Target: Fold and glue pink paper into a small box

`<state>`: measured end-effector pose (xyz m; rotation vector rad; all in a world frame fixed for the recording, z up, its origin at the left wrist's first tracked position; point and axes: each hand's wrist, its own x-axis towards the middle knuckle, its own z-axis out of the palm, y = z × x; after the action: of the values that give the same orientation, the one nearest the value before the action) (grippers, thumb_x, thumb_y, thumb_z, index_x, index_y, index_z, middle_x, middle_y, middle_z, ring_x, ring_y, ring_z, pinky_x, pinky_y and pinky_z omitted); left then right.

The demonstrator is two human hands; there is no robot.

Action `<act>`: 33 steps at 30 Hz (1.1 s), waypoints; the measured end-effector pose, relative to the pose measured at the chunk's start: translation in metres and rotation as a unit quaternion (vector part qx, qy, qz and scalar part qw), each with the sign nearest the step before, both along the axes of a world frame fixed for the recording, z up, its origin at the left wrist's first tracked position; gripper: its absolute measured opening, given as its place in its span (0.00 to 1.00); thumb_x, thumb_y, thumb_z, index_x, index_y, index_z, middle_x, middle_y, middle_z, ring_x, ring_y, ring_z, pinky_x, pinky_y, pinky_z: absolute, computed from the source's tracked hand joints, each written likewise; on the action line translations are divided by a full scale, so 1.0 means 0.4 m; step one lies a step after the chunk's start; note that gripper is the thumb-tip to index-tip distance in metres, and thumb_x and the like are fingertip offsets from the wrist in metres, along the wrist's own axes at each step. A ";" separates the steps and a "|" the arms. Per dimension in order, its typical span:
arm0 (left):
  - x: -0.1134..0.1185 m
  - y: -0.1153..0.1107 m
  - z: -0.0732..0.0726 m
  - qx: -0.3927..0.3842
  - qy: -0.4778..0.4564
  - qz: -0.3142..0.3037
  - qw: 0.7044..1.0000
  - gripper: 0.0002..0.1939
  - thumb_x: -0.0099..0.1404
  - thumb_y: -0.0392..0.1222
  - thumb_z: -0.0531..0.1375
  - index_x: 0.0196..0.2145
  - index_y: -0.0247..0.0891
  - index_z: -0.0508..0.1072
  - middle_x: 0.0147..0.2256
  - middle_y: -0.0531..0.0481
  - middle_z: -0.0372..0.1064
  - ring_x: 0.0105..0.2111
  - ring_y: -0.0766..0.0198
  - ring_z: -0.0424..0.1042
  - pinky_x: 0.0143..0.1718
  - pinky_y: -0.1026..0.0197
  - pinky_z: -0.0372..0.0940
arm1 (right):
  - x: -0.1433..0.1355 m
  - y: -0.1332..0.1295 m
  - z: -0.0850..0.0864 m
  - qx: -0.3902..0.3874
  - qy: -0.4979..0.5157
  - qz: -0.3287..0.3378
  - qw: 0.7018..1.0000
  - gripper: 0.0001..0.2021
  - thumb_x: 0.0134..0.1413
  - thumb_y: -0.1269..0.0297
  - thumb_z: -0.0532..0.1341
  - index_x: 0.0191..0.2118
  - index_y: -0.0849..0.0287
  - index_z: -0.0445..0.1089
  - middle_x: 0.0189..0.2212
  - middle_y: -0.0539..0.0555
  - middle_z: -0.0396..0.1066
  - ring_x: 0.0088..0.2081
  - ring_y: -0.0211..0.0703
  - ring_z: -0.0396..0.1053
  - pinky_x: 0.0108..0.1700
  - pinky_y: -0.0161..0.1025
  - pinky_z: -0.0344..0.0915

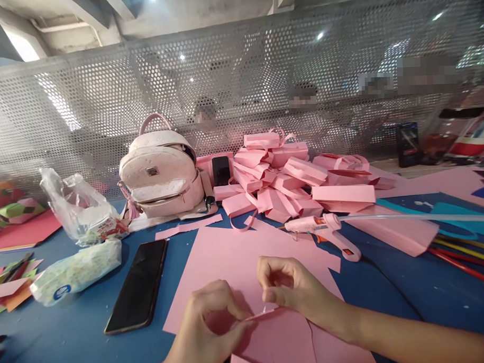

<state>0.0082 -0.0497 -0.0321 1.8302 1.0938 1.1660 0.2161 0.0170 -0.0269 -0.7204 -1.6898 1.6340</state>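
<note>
Both hands work at six o'clock in the view, low over a blue table; the left hand curls its fingers inward and pinches the left end of a thin pink paper strip between thumb and forefinger; the right hand, just at its two o'clock, bends its fingers closed and nips the same strip near its right end, so the strip runs between the two hands, nearly level; beneath them lies a large pink paper sheet, flat on the table and reaching up toward twelve o'clock, with a folded pink piece under the strip at the lower edge; at nine o'clock from the hands a black phone lies face up, screen dark, just beside the sheet's left edge; farther toward nine o'clock sits a white tissue pack, and above it a crumpled clear plastic bag; at eleven o'clock a pale pink backpack stands upright against a perforated metal screen; at twelve o'clock a heap of folded pink paper boxes is piled on the table; at one o'clock a white glue gun lies on its side, nozzle pointing toward nine o'clock, touching the top corner of the sheet; at three o'clock colored pencils lie near the right edge, well apart from the hands.
</note>
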 end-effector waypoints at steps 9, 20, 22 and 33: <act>-0.002 0.003 0.001 -0.006 0.000 -0.003 1.000 0.07 0.61 0.32 0.67 0.26 0.37 0.76 0.27 0.51 0.76 0.28 0.67 0.74 0.32 0.68 0.66 | -0.001 0.001 0.007 0.039 0.006 0.010 0.999 0.21 0.56 0.45 0.67 0.25 0.60 0.75 0.24 0.49 0.67 0.28 0.38 0.61 0.33 0.37 0.54; 0.002 -0.001 0.006 0.001 0.003 -0.003 1.000 0.07 0.62 0.33 0.67 0.26 0.38 0.76 0.27 0.51 0.76 0.28 0.67 0.74 0.31 0.69 0.66 | 0.002 -0.005 0.013 0.007 -0.010 -0.005 1.000 0.21 0.55 0.46 0.68 0.28 0.59 0.65 0.25 0.45 0.58 0.27 0.35 0.54 0.30 0.35 0.51; 0.001 0.001 0.005 0.003 0.004 -0.003 1.000 0.08 0.62 0.34 0.67 0.26 0.38 0.76 0.27 0.51 0.76 0.28 0.67 0.74 0.31 0.69 0.66 | 0.003 -0.003 0.007 0.017 -0.003 -0.004 1.000 0.18 0.53 0.50 0.70 0.29 0.58 0.68 0.26 0.45 0.61 0.28 0.36 0.55 0.32 0.35 0.53; -0.001 0.002 -0.001 0.005 0.001 -0.002 1.000 0.08 0.60 0.30 0.66 0.25 0.38 0.75 0.27 0.52 0.76 0.28 0.67 0.74 0.32 0.69 0.66 | -0.001 -0.003 0.026 0.039 -0.001 0.012 0.999 0.21 0.59 0.46 0.64 0.26 0.59 0.74 0.26 0.49 0.66 0.30 0.39 0.61 0.35 0.37 0.56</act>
<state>0.0079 -0.0490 -0.0325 1.8400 1.0879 1.1692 0.2157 0.0157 -0.0166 -0.6670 -1.7598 1.5760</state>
